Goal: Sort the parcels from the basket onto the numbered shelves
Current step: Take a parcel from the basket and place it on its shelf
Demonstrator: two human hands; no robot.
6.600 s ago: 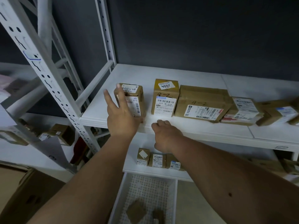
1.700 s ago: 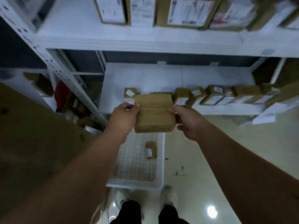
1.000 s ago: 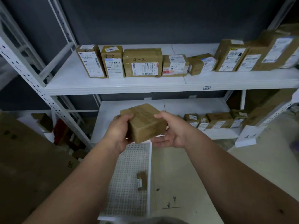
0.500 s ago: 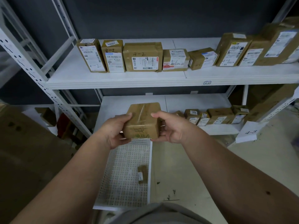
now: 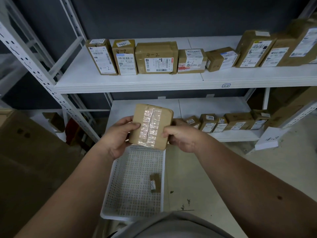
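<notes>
— What has the person got there?

— A brown parcel (image 5: 151,126), held up in both hands at chest height with its taped face turned toward them. The left hand (image 5: 118,134) grips the left edge, thumb curled over the front near the clear tape, the other fingers hidden behind. The right hand (image 5: 180,134) pinches the right edge in much the same way, thumb on the front, fingers wrapped round the back.

— And the basket?

— The white perforated basket (image 5: 135,176) sits on the floor straight below the hands. One small parcel (image 5: 155,182) lies in it, nearer the right-hand side.

— Where are the shelves?

— Just beyond the hands is the lower shelf (image 5: 228,134); a row of small boxes (image 5: 223,122) stands along it, starting just past the right hand and running off to the right. Above the hands is the upper shelf (image 5: 154,83), with an edge tag whose writing is too small to read. Its labelled parcels (image 5: 156,57) stand in a line, several marked "4-2" by hand.

— Anything else?

— A white card (image 5: 269,138) reading "4-3" lies well right of the right hand, and a big cardboard carton (image 5: 25,160) sits off to the left of the left arm.
</notes>
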